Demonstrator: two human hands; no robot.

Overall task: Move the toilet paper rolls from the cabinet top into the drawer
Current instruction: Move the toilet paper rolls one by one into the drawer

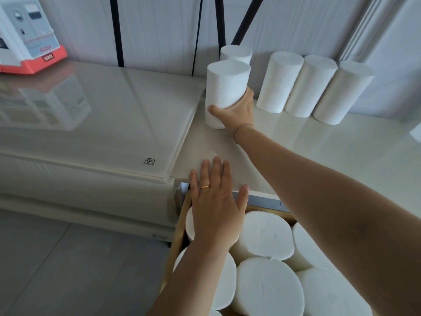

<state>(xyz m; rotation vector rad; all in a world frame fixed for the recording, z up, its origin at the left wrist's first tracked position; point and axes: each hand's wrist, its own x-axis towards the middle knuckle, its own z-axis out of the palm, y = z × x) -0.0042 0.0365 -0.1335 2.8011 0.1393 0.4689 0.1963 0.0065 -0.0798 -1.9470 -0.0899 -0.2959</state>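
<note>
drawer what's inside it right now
White toilet paper rolls standing on end fill the drawer, at least six showing. The left hand and right arm cover parts of them; the drawer's bottom and right side are hidden.

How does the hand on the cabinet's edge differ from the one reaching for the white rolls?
The left hand lies flat, fingers straight, on the front edge of the glossy white cabinet top; the right hand curls round a white toilet paper roll. The left wears a gold ring; the right wrist a thin bracelet. Both are bare.
</note>
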